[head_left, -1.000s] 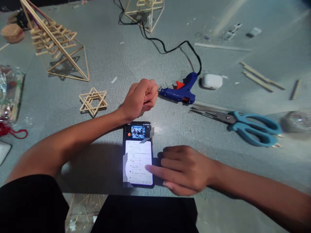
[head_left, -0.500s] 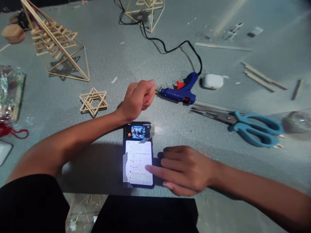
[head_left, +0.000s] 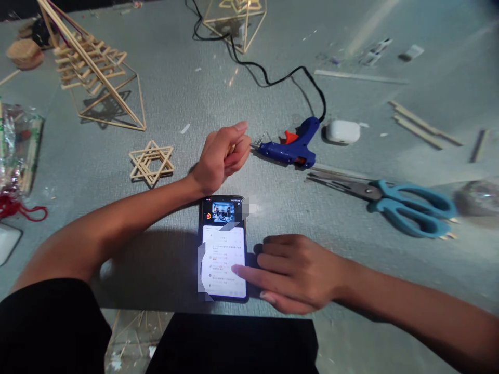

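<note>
A lit phone (head_left: 223, 247) lies flat on the grey table (head_left: 187, 93) near its front edge. My right hand (head_left: 296, 272) rests beside it, fingers stretched out, the index fingertip touching the right side of the screen. My left hand (head_left: 223, 156) hovers just beyond the phone, curled into a loose fist with a thin stick-like sliver showing between its fingers. A blue glue gun (head_left: 290, 147) lies right of that fist, nozzle pointing at it.
Teal-handled scissors (head_left: 390, 200) lie at the right, a white earbud case (head_left: 342, 131) behind the glue gun. A flat stick star (head_left: 151, 162) and a stick pyramid (head_left: 93, 72) stand left. Loose sticks (head_left: 423, 129) lie far right; a black cord (head_left: 268, 78) runs back.
My left fist has loosened slightly and its thumb has lifted. My right hand stays on the phone screen. The view has shifted a little.
</note>
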Tool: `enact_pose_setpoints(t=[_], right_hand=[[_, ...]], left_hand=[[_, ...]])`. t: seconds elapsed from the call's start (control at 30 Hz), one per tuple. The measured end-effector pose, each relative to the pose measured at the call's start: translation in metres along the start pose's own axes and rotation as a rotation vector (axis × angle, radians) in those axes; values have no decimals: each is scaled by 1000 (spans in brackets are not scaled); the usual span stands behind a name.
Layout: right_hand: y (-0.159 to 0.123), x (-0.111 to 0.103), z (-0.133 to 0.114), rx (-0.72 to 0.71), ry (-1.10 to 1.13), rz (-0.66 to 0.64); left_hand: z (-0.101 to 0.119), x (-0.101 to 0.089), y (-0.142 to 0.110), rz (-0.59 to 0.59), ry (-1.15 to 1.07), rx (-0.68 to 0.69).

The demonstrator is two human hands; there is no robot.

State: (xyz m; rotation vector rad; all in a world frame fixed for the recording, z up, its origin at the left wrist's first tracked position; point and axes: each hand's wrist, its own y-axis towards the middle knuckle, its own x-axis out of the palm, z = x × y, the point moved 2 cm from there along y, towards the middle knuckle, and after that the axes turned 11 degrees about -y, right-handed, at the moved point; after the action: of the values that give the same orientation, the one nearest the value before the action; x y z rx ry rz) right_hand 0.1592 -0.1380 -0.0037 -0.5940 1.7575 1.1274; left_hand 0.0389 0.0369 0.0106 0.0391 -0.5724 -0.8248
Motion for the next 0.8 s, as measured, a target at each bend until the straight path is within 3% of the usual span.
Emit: enact_pose_setpoints(t=[0.1, 0.23, 0.33, 0.53, 0.7, 0.8], right_hand=[[0, 0, 1, 85, -83, -6], [-1, 0, 5, 333, -217, -28], [-1, -1, 6, 382, -239, -35], [-1, 0, 7, 338, -192, -19], [-2, 1, 2, 101, -78, -20], [-3, 1, 1, 52, -55, -39]], left_hand=[[0, 1, 0, -6, -18, -29], [-2, 2, 1, 26, 7, -47], [-3, 5, 2, 67, 27, -28], [-2, 5, 1, 105, 34, -71], [-1, 0, 0, -28, -72, -132], [-1, -3, 1, -84, -103, -137]])
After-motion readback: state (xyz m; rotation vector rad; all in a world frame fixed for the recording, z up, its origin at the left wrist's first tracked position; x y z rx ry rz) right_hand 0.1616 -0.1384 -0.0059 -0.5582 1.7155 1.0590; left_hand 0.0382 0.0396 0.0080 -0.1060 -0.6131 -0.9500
